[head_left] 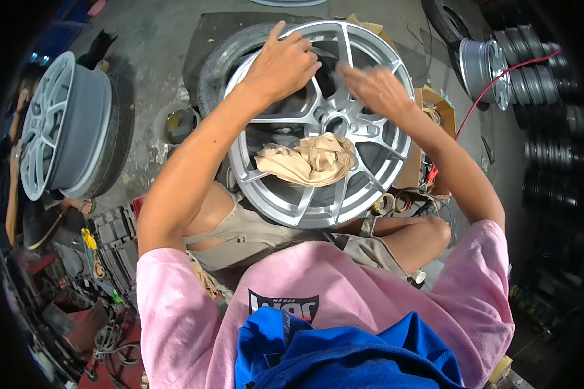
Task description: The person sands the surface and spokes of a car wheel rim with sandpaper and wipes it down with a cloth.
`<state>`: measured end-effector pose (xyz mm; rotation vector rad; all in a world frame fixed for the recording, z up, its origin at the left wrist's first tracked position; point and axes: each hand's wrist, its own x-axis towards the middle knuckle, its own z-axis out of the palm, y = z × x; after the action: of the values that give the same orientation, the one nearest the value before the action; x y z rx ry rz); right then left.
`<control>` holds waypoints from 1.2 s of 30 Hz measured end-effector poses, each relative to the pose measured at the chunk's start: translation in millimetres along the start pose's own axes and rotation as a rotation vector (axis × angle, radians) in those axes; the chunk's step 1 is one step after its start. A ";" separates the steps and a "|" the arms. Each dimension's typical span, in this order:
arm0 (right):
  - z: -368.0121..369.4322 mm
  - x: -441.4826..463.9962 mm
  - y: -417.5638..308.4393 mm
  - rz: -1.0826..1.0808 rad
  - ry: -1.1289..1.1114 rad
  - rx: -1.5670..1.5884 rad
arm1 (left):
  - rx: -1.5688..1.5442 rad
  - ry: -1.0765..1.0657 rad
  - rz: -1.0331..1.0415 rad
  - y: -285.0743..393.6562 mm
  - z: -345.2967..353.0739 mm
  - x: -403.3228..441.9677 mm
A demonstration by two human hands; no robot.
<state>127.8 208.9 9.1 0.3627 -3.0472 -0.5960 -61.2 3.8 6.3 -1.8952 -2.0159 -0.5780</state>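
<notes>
A silver multi-spoke wheel rim lies face up before me, over my crossed legs. On its lower spokes, just below the hub, rests a crumpled tan cloth. My left hand is over the upper left of the rim, its fingers apart and nothing seen in them. Over the upper right spokes is my right hand, its fingers smeared by motion; whether it holds something cannot be made out.
Another silver wheel stands at the left beside a tire, near another person's arm and foot. Cardboard boxes lie right of the rim. Tools and cables fill the lower left. A red hose and stacked rims are at the right.
</notes>
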 end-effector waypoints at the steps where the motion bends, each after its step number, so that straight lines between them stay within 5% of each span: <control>1: -4.4 -6.4 -4.0 -0.013 0.000 0.001 | -0.018 0.057 -0.034 -7.1 -1.6 0.0; 3: -11.8 -16.3 -6.4 -0.127 0.053 0.028 | -0.018 0.116 -0.055 -19.4 -2.9 1.0; 5: -20.9 1.4 17.1 -0.091 -0.025 -0.018 | -0.147 0.149 -0.062 -24.1 -4.1 4.8; 9: -8.8 36.3 37.0 0.046 0.162 0.006 | -0.306 0.225 -0.192 -37.2 -23.0 3.6; 13: -24.5 12.8 5.1 -0.089 -0.229 -0.070 | -0.226 0.243 -0.317 -59.6 -7.7 -20.3; 17: -16.8 31.8 38.7 -0.048 0.142 -0.102 | -0.365 0.054 -0.463 -57.4 11.7 -29.9; 20: -1.2 23.2 27.7 -0.112 -0.073 -0.027 | -0.469 -0.155 -0.585 -52.3 0.1 -28.4; 23: -25.2 15.0 27.3 -0.137 -0.219 0.022 | -0.457 -0.050 -0.550 -54.6 10.8 -26.2; 24: -11.4 13.8 44.7 -0.130 -0.015 -0.059 | -0.457 -0.051 -0.547 -54.1 10.2 -25.7; 27: -33.0 44.1 64.3 0.114 0.027 -0.117 | -0.458 -0.033 -0.550 -50.1 8.5 -24.6; 28: -20.8 46.8 67.9 0.044 0.096 -0.128 | -0.455 -0.022 -0.545 -49.9 7.6 -25.2; 32: -15.3 12.8 48.4 -0.150 -0.020 -0.172 | -0.448 -0.041 -0.555 -53.5 10.5 -25.0; 35: -35.5 29.2 54.8 0.032 -0.122 -0.122 | -0.453 0.037 -0.560 -52.5 16.8 -25.8; 36: -32.6 40.1 63.3 -0.029 0.166 -0.042 | -0.450 0.030 -0.556 -51.1 15.2 -25.2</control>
<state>76.6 244.6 61.8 0.4331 -2.8721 -0.5979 -109.5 -12.7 -23.1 -1.4868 -2.5633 -1.2824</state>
